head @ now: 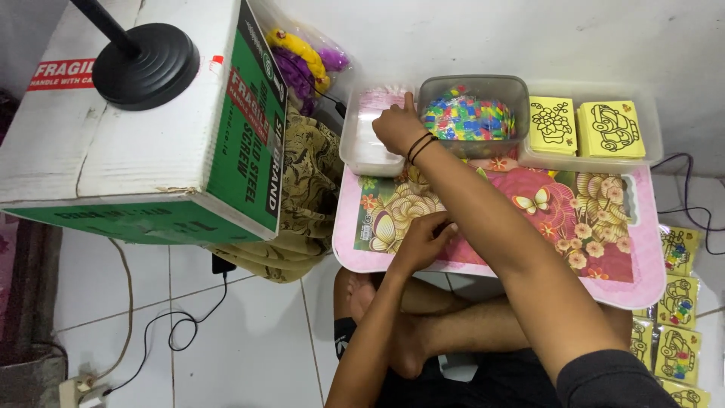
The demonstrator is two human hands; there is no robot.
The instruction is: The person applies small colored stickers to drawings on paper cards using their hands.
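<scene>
Right hand: the right hand (399, 127) reaches across the small table into the clear plastic tub (355, 147) at the table's far left; its fingers are curled down onto the white and pink sheets inside, index finger stretched forward. Whether it has hold of a sheet I cannot tell.
Left hand: the left hand (424, 240) rests on the near part of the pink lap table (642, 257), fingers loosely bent, with nothing visibly held.
Clear tub contents: pale flat sheets (371, 106), white with a pink patterned one at the back.
Middle container: a grey-tinted plastic box (513, 94), just beside the clear tub, filled with small pieces (468, 117) in blue, green, yellow and red.
Right tray: a clear shallow tray (655, 132) holding two stacks of yellow cards (585, 127) with black outline drawings, a flower and a car.
Table top: a floral and butterfly print, all three containers along its far edge.
Floor at right: packets of yellow picture cards (678, 302) lying beside the table.
Left side: a large cardboard box (113, 151) with a black lamp base (147, 64) standing on it.
</scene>
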